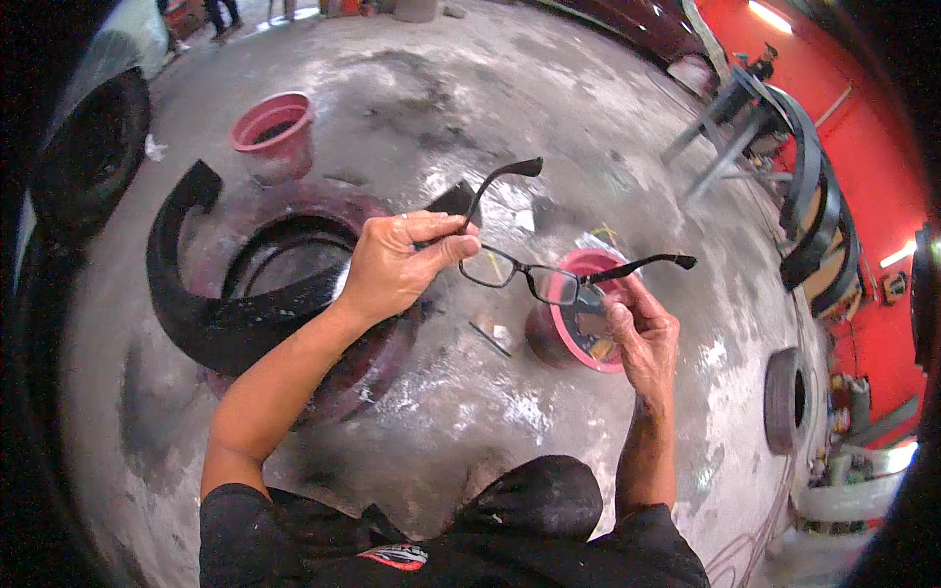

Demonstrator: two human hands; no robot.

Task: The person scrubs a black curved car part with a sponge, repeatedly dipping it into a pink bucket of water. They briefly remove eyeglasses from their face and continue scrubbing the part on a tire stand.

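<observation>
A pair of black-framed eyeglasses point(526, 268) is held up in front of me between both hands, its temples unfolded. My left hand point(404, 260) pinches the frame at its left hinge between thumb and fingers. On the other side, my right hand point(642, 333) grips the right hinge and the start of that temple. Below my left forearm lies a curved black car part point(176, 284), like a fender flare, resting across a tire point(382, 377) on the floor. Beneath the glasses and my right hand stands a pink bucket point(549, 338), its contents partly hidden.
Another pink bucket point(294, 152) stands beyond the tire. A dark tire point(93, 157) is at the far left, another tire point(781, 402) at the right. A grey stool point(730, 137) with curved black parts point(823, 216) stands by the red wall point(872, 127). A dark red car point(627, 20) is at the back.
</observation>
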